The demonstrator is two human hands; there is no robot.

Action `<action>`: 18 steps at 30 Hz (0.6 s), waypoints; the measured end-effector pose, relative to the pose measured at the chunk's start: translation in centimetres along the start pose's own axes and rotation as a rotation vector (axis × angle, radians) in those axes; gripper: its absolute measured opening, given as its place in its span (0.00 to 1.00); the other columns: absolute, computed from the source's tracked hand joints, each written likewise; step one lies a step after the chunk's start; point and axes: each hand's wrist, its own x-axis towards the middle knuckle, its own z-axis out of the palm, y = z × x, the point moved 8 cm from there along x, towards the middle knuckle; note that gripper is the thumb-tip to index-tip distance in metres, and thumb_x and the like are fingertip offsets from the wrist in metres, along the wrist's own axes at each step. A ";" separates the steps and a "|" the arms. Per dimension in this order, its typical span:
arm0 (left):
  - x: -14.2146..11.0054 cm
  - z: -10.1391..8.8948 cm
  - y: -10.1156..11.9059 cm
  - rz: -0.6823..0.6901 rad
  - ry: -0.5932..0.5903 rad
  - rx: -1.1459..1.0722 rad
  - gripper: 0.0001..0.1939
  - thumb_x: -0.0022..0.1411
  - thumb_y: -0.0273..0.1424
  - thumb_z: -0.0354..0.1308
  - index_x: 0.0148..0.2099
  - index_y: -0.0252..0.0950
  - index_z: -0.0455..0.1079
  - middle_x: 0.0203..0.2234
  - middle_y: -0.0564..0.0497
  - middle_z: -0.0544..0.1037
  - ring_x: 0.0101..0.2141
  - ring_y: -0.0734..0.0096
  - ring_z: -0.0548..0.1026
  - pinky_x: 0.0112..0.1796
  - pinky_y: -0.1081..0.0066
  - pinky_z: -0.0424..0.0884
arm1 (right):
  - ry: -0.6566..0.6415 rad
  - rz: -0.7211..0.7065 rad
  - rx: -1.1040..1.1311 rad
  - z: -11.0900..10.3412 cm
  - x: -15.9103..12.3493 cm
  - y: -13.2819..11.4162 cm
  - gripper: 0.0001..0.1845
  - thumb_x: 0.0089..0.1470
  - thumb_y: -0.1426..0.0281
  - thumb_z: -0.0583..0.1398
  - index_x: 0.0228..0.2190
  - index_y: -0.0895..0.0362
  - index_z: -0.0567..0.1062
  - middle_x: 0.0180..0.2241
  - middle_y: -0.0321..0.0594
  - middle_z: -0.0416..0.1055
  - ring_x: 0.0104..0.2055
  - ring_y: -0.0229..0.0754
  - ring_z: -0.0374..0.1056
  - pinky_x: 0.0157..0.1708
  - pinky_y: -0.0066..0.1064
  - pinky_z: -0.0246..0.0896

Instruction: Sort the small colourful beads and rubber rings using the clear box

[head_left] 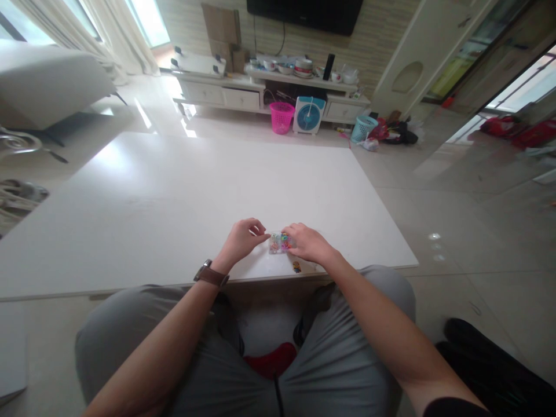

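A small clear compartment box (275,248) lies near the front edge of the white table (243,179). Small bright pieces, in green, orange and pink, fill its compartments; their kind is too small to make out. My right hand (306,242) covers the box's right end, fingers bent over it and gripping that side. At the left end is my left hand (247,238), its thumb tip by the box's edge and its fingers curved apart from the thumb, with nothing visible between them. Just in front of my right hand lies a tiny yellow and dark figure (296,267).
My legs are under the table's front edge. Across the floor stands a low white cabinet (208,92) with bowls on top. A pink basket (282,118), a blue box fan (308,115) and a light-blue basket (364,128) stand before it.
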 end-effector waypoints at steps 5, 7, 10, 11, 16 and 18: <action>-0.5 1.3 1.6 0.151 -0.141 0.130 0.05 0.58 0.32 0.63 0.32 0.36 0.75 0.32 0.49 0.77 0.31 0.70 0.75 0.34 0.70 0.72 | -0.010 -0.012 -0.003 0.1 0.0 -0.3 0.19 0.56 0.72 0.64 0.49 0.56 0.72 0.47 0.46 0.72 0.52 0.48 0.65 0.49 0.34 0.61; -0.8 2.0 2.0 0.216 -0.200 0.188 0.05 0.59 0.31 0.61 0.33 0.37 0.77 0.35 0.48 0.77 0.34 0.69 0.75 0.37 0.68 0.72 | -0.013 -0.023 -0.005 0.1 -0.1 -0.6 0.18 0.56 0.72 0.63 0.50 0.56 0.72 0.47 0.46 0.72 0.52 0.48 0.65 0.49 0.34 0.61; -1.3 2.9 2.5 0.289 -0.277 0.253 0.07 0.61 0.30 0.59 0.36 0.39 0.79 0.41 0.47 0.76 0.40 0.65 0.75 0.45 0.65 0.72 | -0.011 -0.043 0.001 0.3 -0.1 -1.1 0.18 0.57 0.72 0.62 0.50 0.57 0.72 0.47 0.46 0.72 0.52 0.47 0.66 0.50 0.34 0.61; -1.5 3.1 2.5 0.306 -0.299 0.277 0.07 0.61 0.30 0.59 0.37 0.40 0.80 0.42 0.47 0.76 0.42 0.63 0.75 0.46 0.64 0.71 | -0.013 -0.050 0.007 0.4 -0.1 -1.2 0.18 0.57 0.72 0.62 0.50 0.56 0.72 0.47 0.45 0.72 0.52 0.47 0.66 0.50 0.33 0.61; -2.1 3.5 3.0 0.348 -0.360 0.415 0.08 0.61 0.29 0.58 0.35 0.42 0.80 0.42 0.46 0.73 0.44 0.61 0.73 0.47 0.63 0.70 | -0.025 -0.093 0.023 0.7 -0.1 -1.9 0.18 0.57 0.73 0.62 0.50 0.57 0.72 0.46 0.45 0.71 0.51 0.46 0.66 0.49 0.32 0.61; -2.3 3.5 3.2 0.363 -0.374 0.470 0.09 0.60 0.28 0.58 0.34 0.42 0.80 0.41 0.47 0.73 0.43 0.61 0.72 0.46 0.63 0.70 | -0.021 -0.099 0.018 0.6 -0.1 -2.1 0.17 0.57 0.73 0.62 0.49 0.57 0.72 0.46 0.45 0.71 0.50 0.46 0.66 0.48 0.32 0.62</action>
